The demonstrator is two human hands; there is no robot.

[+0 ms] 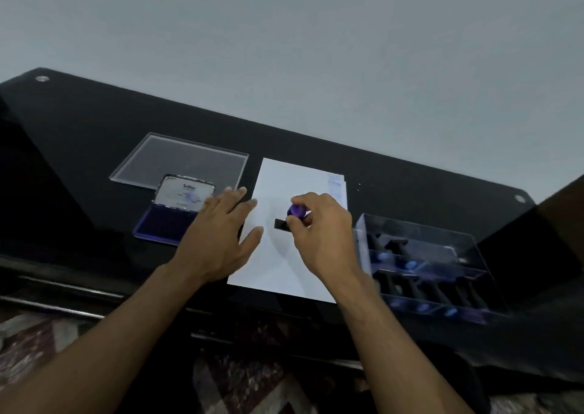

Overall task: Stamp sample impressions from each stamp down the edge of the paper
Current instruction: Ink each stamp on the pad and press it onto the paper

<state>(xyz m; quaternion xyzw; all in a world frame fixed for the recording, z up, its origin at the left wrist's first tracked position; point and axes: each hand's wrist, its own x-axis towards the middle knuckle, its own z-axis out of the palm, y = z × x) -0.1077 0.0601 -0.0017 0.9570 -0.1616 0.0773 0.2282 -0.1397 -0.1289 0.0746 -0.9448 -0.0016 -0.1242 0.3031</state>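
A white sheet of paper [284, 255] lies on the black table. My right hand [325, 236] grips a stamp [295, 213] with a purple knob and a black base, held over the middle of the sheet. My left hand [221, 236] rests flat, fingers spread, on the paper's left edge. Faint blue impressions [335, 186] show near the paper's far right edge. An open ink pad [167, 221] with a dark blue pad and a raised lid sits left of the paper.
A clear box [442, 268] holding several black stamps with purple knobs stands right of the paper. A clear lid [189, 161] lies flat behind the ink pad. The black table's front edge [126, 300] runs near me, with a patterned floor below.
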